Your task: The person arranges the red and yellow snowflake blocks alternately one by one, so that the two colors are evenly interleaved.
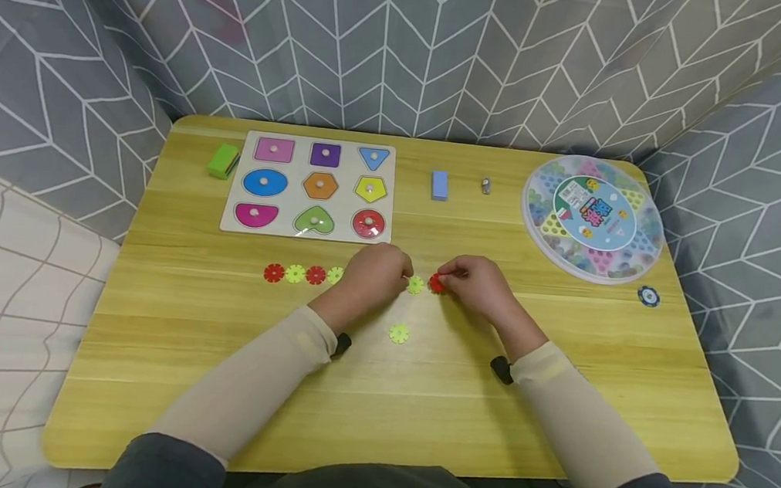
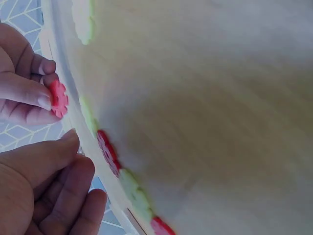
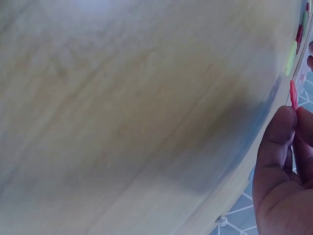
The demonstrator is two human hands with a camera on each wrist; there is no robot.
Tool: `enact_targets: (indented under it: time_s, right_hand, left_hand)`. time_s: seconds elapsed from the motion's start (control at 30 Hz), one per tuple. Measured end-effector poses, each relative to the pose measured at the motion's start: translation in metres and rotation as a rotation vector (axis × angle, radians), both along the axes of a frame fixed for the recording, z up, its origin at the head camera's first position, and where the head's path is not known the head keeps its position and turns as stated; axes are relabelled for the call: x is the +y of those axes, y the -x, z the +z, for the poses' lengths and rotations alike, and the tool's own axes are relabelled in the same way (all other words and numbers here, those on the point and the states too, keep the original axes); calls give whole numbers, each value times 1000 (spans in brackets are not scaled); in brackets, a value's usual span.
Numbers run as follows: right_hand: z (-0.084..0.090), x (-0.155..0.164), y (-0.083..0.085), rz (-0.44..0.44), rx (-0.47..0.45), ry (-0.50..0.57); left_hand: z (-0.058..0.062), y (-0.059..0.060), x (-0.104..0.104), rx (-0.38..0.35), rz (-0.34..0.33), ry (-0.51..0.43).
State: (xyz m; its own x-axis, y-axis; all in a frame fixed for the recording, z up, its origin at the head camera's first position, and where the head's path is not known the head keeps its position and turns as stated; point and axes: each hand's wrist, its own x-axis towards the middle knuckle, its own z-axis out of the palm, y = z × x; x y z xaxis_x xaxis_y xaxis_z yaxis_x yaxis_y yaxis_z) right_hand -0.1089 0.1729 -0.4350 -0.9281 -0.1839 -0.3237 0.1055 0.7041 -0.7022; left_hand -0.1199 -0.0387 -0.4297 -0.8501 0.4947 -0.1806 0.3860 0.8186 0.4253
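A red flower-shaped disc [image 1: 437, 283] is pinched between thumb and fingers of my right hand [image 1: 480, 287]; the right wrist view shows the disc [image 3: 293, 94] edge-on. My left hand [image 1: 374, 273] hovers by the row, its fingers loosely bent and holding nothing visible, also in the left wrist view [image 2: 54, 191]. Red and yellow-green flower discs alternate in a row: a red one [image 1: 274, 272], a yellow-green one [image 1: 295, 273], a red one [image 1: 316, 275], and more partly behind the left hand. Between the hands lies a yellow-green disc [image 1: 416, 284]. Nearer the body lies another yellow-green disc [image 1: 399, 333].
Behind the row lies a shape puzzle board [image 1: 343, 228] with knobbed pieces. A green block [image 1: 223, 160], a blue block [image 1: 440, 185] and a small metallic item [image 1: 485, 186] are at the back. At right are a round patterned box [image 1: 537, 245] and a dark blue-and-white chip [image 1: 648, 296].
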Motion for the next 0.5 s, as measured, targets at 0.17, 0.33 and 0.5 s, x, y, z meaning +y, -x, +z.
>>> enact_targets:
  time_s: [0.17, 0.33, 0.5]
  right_hand:
    - [1, 3, 3, -37, -52, 49]
    - [0, 3, 6, -41, -73, 43]
    - [-2, 1, 7, -30, -70, 39]
  left_hand:
    - [-1, 2, 10, -2, -56, -29]
    - [-3, 2, 17, 21, -72, -40]
    - [-6, 2, 20, 41, -81, -30]
